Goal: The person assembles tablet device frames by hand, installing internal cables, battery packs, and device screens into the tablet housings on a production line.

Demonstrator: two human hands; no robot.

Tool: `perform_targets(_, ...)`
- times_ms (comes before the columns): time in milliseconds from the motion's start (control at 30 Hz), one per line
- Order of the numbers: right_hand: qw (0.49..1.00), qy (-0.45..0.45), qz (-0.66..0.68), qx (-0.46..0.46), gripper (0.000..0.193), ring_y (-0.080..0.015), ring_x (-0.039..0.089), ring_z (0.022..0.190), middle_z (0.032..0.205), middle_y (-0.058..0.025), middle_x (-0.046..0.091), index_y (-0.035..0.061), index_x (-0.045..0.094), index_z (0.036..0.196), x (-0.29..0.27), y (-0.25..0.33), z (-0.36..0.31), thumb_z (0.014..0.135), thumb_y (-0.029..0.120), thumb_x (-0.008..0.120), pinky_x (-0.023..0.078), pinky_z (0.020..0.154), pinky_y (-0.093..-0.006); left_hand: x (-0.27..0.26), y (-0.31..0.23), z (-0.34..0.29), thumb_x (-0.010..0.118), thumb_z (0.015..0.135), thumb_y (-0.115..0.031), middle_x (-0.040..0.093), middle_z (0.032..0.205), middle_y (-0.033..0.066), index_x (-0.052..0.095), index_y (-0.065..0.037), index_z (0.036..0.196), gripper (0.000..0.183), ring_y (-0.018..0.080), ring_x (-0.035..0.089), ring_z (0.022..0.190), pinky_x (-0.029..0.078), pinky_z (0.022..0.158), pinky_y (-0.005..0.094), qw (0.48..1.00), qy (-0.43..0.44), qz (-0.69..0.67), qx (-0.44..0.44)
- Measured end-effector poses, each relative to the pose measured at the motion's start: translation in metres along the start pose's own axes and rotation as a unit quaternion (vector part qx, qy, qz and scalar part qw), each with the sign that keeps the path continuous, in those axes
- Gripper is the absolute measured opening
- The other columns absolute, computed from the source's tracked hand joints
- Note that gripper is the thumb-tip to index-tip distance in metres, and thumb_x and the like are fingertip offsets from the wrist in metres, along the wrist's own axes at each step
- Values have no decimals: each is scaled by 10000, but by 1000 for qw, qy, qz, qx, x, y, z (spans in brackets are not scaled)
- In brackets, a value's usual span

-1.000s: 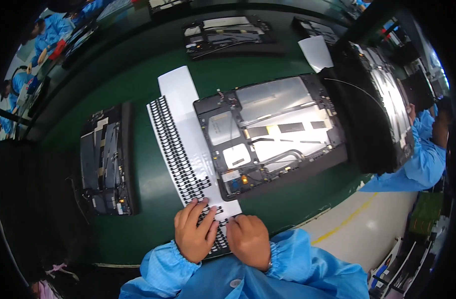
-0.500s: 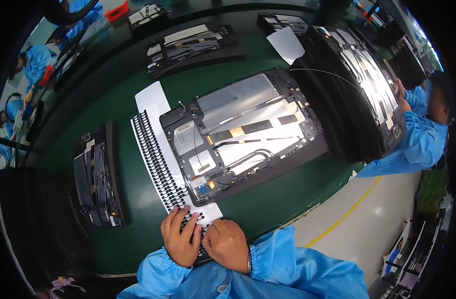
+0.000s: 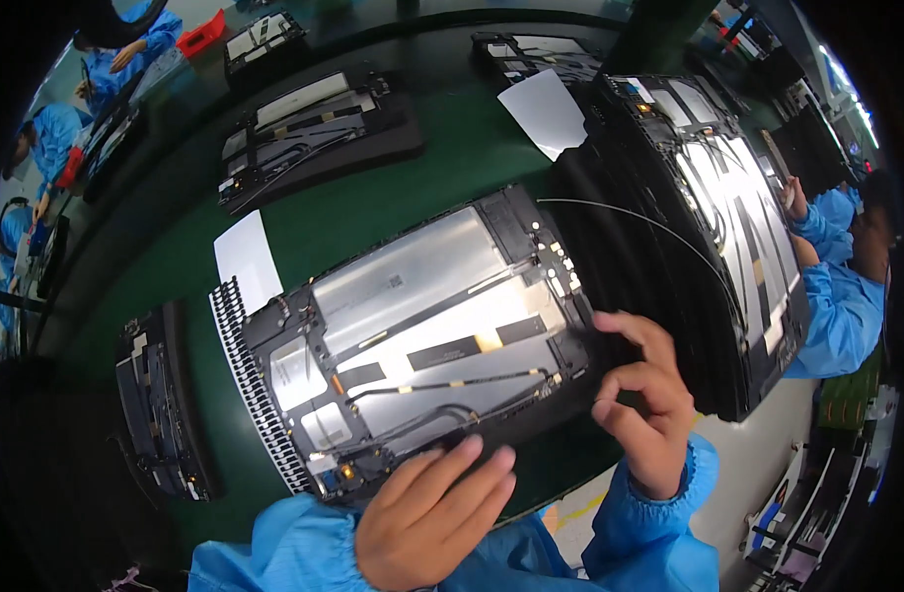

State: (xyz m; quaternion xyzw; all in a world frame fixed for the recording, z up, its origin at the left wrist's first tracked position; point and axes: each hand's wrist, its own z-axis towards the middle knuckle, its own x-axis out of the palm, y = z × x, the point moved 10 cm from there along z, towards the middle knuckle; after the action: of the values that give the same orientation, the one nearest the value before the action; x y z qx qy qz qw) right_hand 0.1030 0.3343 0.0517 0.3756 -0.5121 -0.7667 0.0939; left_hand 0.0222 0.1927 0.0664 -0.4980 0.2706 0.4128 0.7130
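Sheet with black tabs (image 3: 255, 385) is lying beyond and left of our left hand (image 3: 437, 518), partly covered by the opened flat device (image 3: 413, 331). Our left hand is spreading loosely over the device's near edge, gripping nothing visible; we cannot tell if it is touching. We seem to be tending the device at its edges, and any next move is, we judge, calling for a light touch. It is resting on the green desk (image 3: 373, 187) between our hands and ahead, showing silvery panels (image 3: 403, 286) and dark strips (image 3: 447, 352). Beside its right edge our right hand (image 3: 649, 395) is half curling; whether it is pinching something small, we cannot tell.
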Motion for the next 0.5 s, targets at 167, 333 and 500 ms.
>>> perform_targets(167, 997, 75, -25, 2, 44, -396, 364, 1136, 1211, -203, 465, 57, 582, 621, 26, -11, 14, 585, 53, 606, 257, 988, -451, 30, 23, 9, 635, 638, -18, 601, 1040, 91, 647, -24, 893, 256, 268, 559, 957, 452, 719, 352, 997, 51, -9, -63)
perform_targets(333, 996, 82, -33, 12, 43, -403, 352, 1140, 1217, -216, 454, 54, 585, 615, 29, -16, 16, 582, 54, 612, 247, 988, -463, 34, 25, 7, 636, 652, -31, 603, 1044, 72, 651, -46, 900, 249, 248, 558, 954, 447, 712, 334, 996, 51, -1, -75)
perform_targets(500, 995, 90, -44, 4, 47, -409, 347, 1138, 1217, -228, 448, 54, 587, 616, 23, -16, 18, 581, 59, 617, 243, 988, -464, 20, 16, 21, 537, 733, -41, 586, 1052, 134, 611, 31, 941, 232, 291, 558, 968, 440, 764, 351, 999, 16, -23, -23)
